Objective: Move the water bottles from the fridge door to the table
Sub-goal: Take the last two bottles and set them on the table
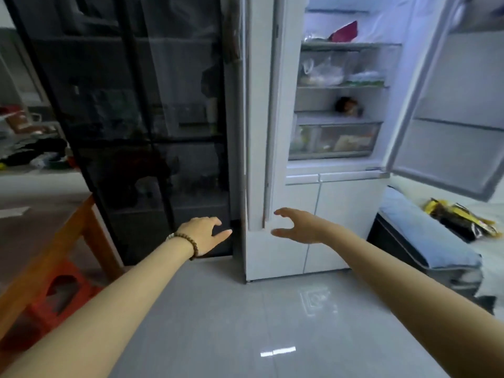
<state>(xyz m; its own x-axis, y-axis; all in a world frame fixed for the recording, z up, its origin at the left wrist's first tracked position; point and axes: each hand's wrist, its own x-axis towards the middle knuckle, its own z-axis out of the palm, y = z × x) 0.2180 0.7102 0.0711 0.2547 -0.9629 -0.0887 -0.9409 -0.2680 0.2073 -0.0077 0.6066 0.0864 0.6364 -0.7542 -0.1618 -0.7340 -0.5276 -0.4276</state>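
**Both hands empty before open fridge**

Both forearms reached over grey floor tile. Left hand [204,231], bead bracelet [188,245] at wrist, was spread and empty beside the wooden table [51,249]. Right hand [297,226] was cupped, empty, near the fridge [275,132] edge. Fridge door [452,110] stood open at right; no water bottles could be made out on it

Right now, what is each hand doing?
Left hand: open, holding nothing.
Right hand: open, holding nothing.
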